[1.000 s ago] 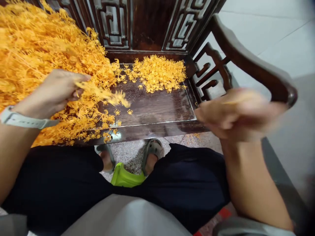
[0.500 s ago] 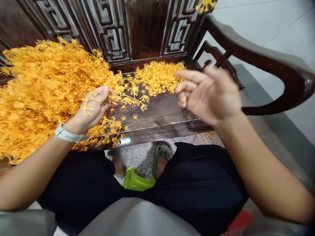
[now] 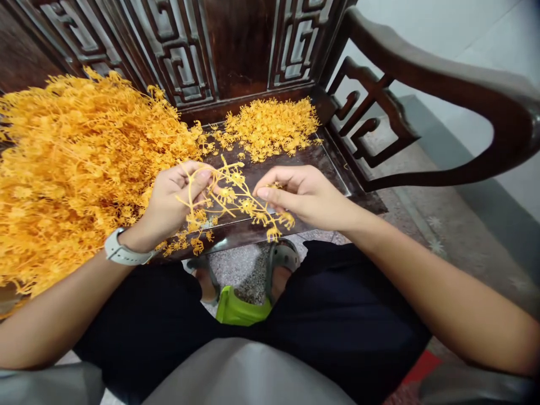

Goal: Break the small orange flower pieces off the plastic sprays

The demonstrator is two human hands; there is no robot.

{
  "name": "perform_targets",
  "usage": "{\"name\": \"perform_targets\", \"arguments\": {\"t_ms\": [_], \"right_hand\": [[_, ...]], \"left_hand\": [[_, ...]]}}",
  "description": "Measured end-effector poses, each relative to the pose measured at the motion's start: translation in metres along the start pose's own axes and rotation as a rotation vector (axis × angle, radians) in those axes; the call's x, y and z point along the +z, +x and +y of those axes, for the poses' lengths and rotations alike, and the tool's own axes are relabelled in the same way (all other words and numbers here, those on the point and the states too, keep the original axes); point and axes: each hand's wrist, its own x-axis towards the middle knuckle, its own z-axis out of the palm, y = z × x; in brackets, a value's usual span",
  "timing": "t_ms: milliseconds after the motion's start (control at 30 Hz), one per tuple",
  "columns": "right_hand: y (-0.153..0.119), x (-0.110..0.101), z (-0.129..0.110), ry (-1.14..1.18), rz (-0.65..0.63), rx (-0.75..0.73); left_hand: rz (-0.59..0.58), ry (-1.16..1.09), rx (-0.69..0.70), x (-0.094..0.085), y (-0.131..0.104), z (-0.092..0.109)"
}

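Between thumb and fingers, my left hand point(image 3: 181, 194) holds a yellow plastic branched stem point(image 3: 248, 203) with small spidery flower pieces along it. Its bare, forked end curls over that hand, and the other end reaches right and down over the front of the bench seat. My right hand point(image 3: 301, 197) pinches at the stem's right side, with a bit of yellow flower piece showing at the fingers. The fingertips partly hide what they grip. To the left, a large heap of yellow branched stems point(image 3: 84, 169) lies beside and behind my left hand.
A smaller pile of loose yellow flower pieces point(image 3: 274, 126) sits at the back of the dark wooden bench seat point(image 3: 264, 167). The bench's curved armrest point(image 3: 439, 73) rises at the right. Below, between my feet, is a bright green plastic object point(image 3: 242, 308).
My right hand came left and down from an open pose, closing at the stem. The yellow piece in the air at the top is out of view. My left hand moved slightly right with the stem.
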Motion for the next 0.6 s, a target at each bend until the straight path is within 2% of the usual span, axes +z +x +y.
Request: {"name": "perform_targets", "arguments": {"t_ms": [133,233,333,433,533,600], "right_hand": [[-0.004,0.006,0.003,-0.066,0.038,-0.153],[-0.012,0.009,-0.003,-0.076,0.042,-0.244],[-0.014,0.002,-0.007,0.065,0.052,-0.252],[-0.007,-0.009,-0.002,0.232,0.169,-0.271],[0.0,-0.019,-0.001,0.329,0.25,-0.247],[-0.001,-0.03,-0.008,0.384,0.261,-0.237]], "left_hand": [[0.13,-0.041,0.091,-0.009,0.01,-0.006],[0.18,-0.081,0.03,-0.017,0.017,-0.01],[0.068,-0.159,-0.129,-0.015,0.014,-0.006],[-0.082,-0.241,-0.172,-0.004,0.003,0.004],[-0.117,-0.242,-0.135,0.004,0.0,0.013],[-0.093,-0.196,-0.139,-0.003,0.006,0.014]]}}
